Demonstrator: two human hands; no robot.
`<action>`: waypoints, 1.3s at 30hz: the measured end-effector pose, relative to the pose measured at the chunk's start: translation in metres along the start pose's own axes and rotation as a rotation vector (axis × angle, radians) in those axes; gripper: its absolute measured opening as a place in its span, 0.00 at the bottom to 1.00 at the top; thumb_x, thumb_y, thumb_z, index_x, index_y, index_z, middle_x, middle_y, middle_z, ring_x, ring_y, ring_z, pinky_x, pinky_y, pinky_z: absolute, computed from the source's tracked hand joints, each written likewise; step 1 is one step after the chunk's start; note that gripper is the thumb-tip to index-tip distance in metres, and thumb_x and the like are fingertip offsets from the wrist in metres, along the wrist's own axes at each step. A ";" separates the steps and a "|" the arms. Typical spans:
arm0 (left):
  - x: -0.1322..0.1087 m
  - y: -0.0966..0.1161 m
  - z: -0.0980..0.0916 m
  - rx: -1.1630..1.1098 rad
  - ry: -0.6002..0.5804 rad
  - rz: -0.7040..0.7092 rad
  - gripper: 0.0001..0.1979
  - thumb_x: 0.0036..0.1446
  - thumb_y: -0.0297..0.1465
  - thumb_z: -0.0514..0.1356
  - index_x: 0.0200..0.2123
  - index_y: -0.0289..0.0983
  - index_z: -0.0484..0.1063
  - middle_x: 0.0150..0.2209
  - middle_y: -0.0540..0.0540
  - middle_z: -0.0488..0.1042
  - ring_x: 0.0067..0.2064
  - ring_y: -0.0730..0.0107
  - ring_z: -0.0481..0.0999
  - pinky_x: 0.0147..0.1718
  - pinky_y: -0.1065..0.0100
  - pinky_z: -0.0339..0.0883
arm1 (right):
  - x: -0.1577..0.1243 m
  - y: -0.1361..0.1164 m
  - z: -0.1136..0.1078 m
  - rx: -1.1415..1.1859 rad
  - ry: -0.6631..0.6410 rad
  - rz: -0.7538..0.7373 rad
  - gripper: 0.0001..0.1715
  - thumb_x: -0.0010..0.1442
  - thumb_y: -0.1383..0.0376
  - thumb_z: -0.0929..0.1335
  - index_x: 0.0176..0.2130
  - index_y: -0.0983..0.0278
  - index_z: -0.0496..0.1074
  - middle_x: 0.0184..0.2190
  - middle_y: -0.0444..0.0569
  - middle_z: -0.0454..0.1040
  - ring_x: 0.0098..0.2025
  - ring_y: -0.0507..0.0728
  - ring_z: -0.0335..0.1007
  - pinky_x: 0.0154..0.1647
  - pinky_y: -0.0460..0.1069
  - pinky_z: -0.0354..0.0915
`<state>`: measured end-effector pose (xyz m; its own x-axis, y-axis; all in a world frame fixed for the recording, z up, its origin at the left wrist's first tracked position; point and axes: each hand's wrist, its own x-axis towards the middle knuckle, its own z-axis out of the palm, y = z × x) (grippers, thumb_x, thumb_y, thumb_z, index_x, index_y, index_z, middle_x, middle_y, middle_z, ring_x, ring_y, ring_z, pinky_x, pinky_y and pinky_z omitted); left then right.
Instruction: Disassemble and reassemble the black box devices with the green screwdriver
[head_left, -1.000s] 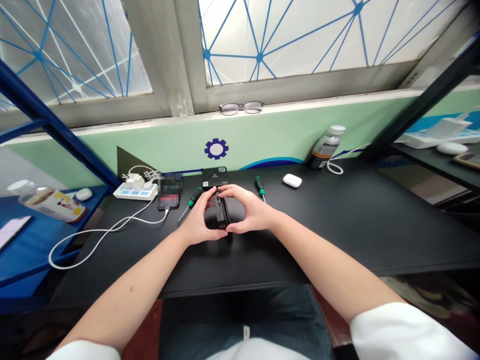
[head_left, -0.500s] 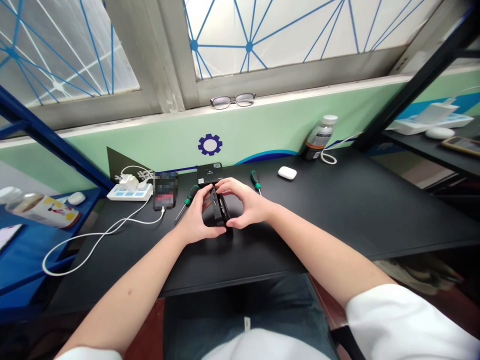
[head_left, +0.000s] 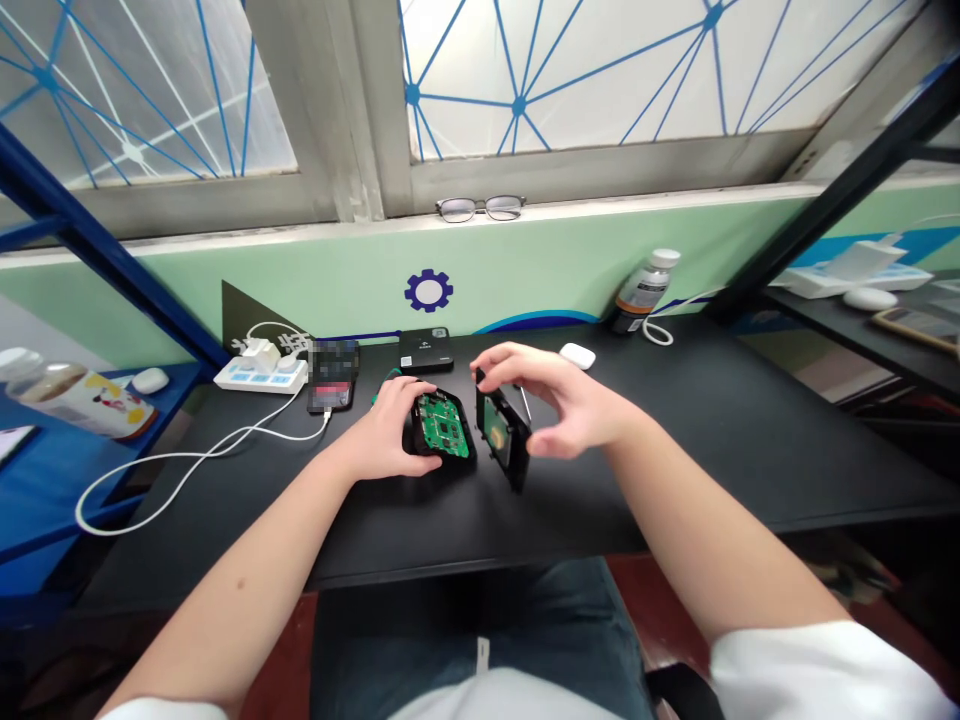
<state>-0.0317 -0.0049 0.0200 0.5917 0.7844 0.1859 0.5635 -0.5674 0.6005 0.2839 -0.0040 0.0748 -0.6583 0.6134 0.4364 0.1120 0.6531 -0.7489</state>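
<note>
A small black electronic device is in two halves above the dark desk. My left hand (head_left: 390,430) grips the half with the green circuit board (head_left: 444,425), its components facing up. Opposite it, my right hand (head_left: 559,400) holds the black cover half (head_left: 510,440) by its edges, tilted nearly upright with its inner side toward the board. A gap separates the halves. Behind my left hand a green screwdriver handle (head_left: 394,374) is mostly hidden. The metal shaft (head_left: 526,403) of a second screwdriver shows behind the cover half; my right hand hides its handle.
Behind the hands lies a flat black box (head_left: 424,350). To the left are a phone (head_left: 332,378) on a white cable and a white power strip (head_left: 262,375). A white earbud case (head_left: 577,356) and a bottle (head_left: 645,292) stand to the right. Glasses (head_left: 480,208) rest on the sill.
The device, held together between both hands before, has come apart. My right hand has moved right with the cover half, and the green board now shows in the left-hand half.
</note>
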 end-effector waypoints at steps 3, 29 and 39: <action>0.000 -0.002 0.001 0.087 -0.019 -0.008 0.46 0.50 0.44 0.75 0.70 0.45 0.63 0.67 0.36 0.61 0.73 0.40 0.58 0.72 0.40 0.59 | -0.028 -0.017 0.015 -0.074 -0.018 -0.038 0.36 0.53 0.41 0.79 0.54 0.55 0.79 0.60 0.57 0.74 0.59 0.69 0.76 0.66 0.64 0.71; 0.031 -0.029 0.013 0.456 -0.108 -0.039 0.43 0.65 0.58 0.60 0.73 0.36 0.65 0.75 0.33 0.62 0.70 0.35 0.61 0.67 0.40 0.61 | -0.079 0.019 0.055 -0.391 -0.202 0.509 0.38 0.55 0.54 0.80 0.63 0.56 0.77 0.76 0.58 0.60 0.74 0.74 0.65 0.72 0.65 0.69; 0.025 -0.033 0.011 0.450 -0.028 -0.058 0.38 0.65 0.53 0.64 0.70 0.37 0.69 0.73 0.35 0.67 0.68 0.38 0.64 0.63 0.43 0.65 | -0.035 0.007 0.035 -0.442 -0.330 0.473 0.31 0.56 0.51 0.80 0.56 0.56 0.81 0.66 0.58 0.69 0.61 0.70 0.75 0.63 0.62 0.73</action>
<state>-0.0297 0.0306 -0.0037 0.5634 0.8147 0.1374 0.7872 -0.5798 0.2102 0.2814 -0.0365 0.0369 -0.6471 0.7544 -0.1100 0.6849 0.5119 -0.5185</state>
